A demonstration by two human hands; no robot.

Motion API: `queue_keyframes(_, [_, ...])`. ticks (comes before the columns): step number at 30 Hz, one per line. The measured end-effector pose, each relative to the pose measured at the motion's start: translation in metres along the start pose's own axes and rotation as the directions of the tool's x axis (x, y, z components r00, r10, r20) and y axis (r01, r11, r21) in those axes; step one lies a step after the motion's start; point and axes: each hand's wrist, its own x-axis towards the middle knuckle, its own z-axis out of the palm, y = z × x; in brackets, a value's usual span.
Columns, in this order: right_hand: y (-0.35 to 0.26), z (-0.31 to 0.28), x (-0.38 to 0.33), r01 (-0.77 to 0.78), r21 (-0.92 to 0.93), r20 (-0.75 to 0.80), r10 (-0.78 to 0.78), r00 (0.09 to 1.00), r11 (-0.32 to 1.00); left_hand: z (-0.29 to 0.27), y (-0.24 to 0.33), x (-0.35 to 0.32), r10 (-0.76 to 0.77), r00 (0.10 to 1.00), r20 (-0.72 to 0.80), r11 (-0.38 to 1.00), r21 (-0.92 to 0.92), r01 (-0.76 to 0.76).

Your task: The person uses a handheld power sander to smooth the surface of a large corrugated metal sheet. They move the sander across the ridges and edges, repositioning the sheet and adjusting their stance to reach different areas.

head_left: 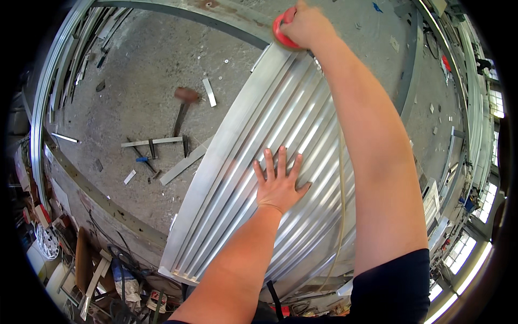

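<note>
Under left fingers (278, 167), spread flat: stacked aluminium profiles (259, 178) on surface. Right fingers (302, 24) closed on red tool (280, 29) at far end. Likely stiff, slippery, long; best gripped along edges.

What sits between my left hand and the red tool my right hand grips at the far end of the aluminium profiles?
Nothing visible. The left hand lies flat on the aluminium profiles; only bare ribbed metal runs up to the red tool in the right hand.
</note>
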Motion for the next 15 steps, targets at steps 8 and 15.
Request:
queue_keyframes(8, [0.072,-0.003,-0.031,-0.135,0.066,-0.025,0.137,0.99,0.989,0.005,-0.003,-0.002,0.01,0.999,-0.042,1.0,-0.001,-0.01])
queue_keyframes(15, [0.011,0.001,-0.001,-0.104,0.026,-0.07,0.106,0.992,0.994,-0.005,0.001,-0.002,0.0,1.0,0.027,1.0,-0.011,0.0])
